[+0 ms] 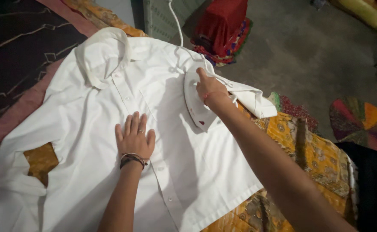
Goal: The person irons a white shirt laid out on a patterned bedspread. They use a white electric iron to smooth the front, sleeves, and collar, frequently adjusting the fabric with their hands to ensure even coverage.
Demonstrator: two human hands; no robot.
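Shirt (89, 141) under both hands (135, 137)

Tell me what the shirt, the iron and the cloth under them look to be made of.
Shirt: thin white woven fabric, matte, probably cotton; it lies flat with soft creases. Iron: smooth white shell, likely plastic, faintly glossy; its soleplate is hidden. Cloth underneath: printed yellow-orange fabric, matte, seemingly padded. The right hand grips the iron; the left hand presses the shirt.

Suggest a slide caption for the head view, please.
Right hand grips a white iron on a white shirt; left hand presses flat.
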